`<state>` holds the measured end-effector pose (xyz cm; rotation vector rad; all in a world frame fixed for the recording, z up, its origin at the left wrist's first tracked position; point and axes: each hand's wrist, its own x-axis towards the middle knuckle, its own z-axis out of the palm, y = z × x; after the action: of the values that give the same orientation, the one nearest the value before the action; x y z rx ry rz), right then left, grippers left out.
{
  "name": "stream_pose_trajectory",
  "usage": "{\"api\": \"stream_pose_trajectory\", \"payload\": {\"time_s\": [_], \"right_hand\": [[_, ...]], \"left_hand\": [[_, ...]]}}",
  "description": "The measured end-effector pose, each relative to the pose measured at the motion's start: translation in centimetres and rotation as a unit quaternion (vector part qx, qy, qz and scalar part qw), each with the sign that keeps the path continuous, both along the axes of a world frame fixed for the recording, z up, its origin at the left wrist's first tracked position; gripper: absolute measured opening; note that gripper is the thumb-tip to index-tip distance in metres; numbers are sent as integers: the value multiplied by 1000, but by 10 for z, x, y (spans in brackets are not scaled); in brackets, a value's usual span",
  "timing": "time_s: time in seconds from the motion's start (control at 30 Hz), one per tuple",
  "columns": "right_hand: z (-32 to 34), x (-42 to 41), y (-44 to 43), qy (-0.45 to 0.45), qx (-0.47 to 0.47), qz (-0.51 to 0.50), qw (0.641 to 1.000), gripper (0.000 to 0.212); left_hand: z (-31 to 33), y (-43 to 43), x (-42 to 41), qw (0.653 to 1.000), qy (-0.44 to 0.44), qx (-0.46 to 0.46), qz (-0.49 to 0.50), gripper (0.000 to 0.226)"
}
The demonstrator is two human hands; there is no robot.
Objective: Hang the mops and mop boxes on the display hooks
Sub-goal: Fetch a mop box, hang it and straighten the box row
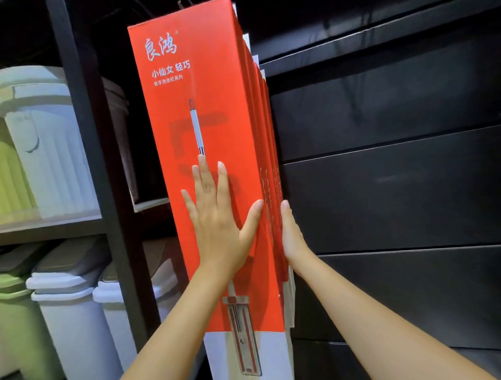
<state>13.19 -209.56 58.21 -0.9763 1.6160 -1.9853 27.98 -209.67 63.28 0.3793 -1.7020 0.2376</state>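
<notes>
Several tall red mop boxes hang in a tight row from a hook (pixel 182 3) at the top of the frame. The front red mop box (pixel 195 114) shows white lettering and a mop picture. My left hand (pixel 217 214) lies flat on its front face, fingers spread, thumb at the right edge. My right hand (pixel 291 233) presses flat against the right side of the row of boxes (pixel 267 152), fingers pointing up. Both hands squeeze the row between them. The hook is mostly hidden by the box tops.
A black slatted wall panel (pixel 393 190) fills the right side. A black shelf upright (pixel 89 135) stands left of the boxes. White and green lidded bins (pixel 48 152) sit on shelves at the left, more bins (pixel 70 306) below.
</notes>
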Motion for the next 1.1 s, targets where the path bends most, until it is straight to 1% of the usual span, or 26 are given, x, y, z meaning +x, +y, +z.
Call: {"api": "stream_pose_trajectory", "payload": {"time_s": [0.07,0.2,0.23,0.3,0.37,0.4,0.5,0.57,0.63,0.67,0.73,0.8,0.87,1.0,1.07,1.1], "right_hand": [[-4,-7,-5,-5,13,16,1000,115],[-11,-18,-24,-33,17,64,997,111],[-7,-13,-22,-38,19,58,997,105],[-5,-12,-20,-27,10,47,998,86],[-10,-18,-26,-24,0,50,998,77],[-12,-21,-30,-26,-4,52,998,76],[-17,-22,-40,-38,-9,62,997,88],[-21,-20,-45,-35,-19,69,997,92],[-22,-19,-48,-58,-25,78,995,107],[-22,-19,-49,-70,-28,73,995,110],[-18,-16,-49,-70,-30,53,996,99],[-16,-13,-49,-51,-15,41,998,87],[-14,-11,-49,-46,-17,37,998,81],[-16,-12,-51,-68,-55,35,996,95],[-17,-11,-53,-67,-57,38,995,94],[-17,-9,-54,-67,-54,45,995,101]], "left_hand": [[-4,2,-5,1000,8,3,-8,82],[-10,0,-15,1000,22,0,17,87],[-10,-1,-17,999,28,-1,25,88],[-11,-4,-19,999,38,-7,33,87],[-11,-5,-20,998,46,-14,35,85],[-11,-6,-20,998,49,-16,35,84],[-12,-8,-18,998,51,-18,37,82],[-12,-9,-15,998,47,-19,34,81],[-12,-10,-12,999,43,-17,27,81],[-12,-10,-11,999,41,-15,24,81],[-12,-10,-9,999,38,-13,24,81],[-12,-10,-7,999,36,-16,25,82],[-11,-10,-6,999,35,-18,20,82],[-12,-11,-6,999,34,-24,8,82],[-13,-12,-7,999,33,-28,8,82],[-14,-13,-7,999,33,-29,8,82]]}}
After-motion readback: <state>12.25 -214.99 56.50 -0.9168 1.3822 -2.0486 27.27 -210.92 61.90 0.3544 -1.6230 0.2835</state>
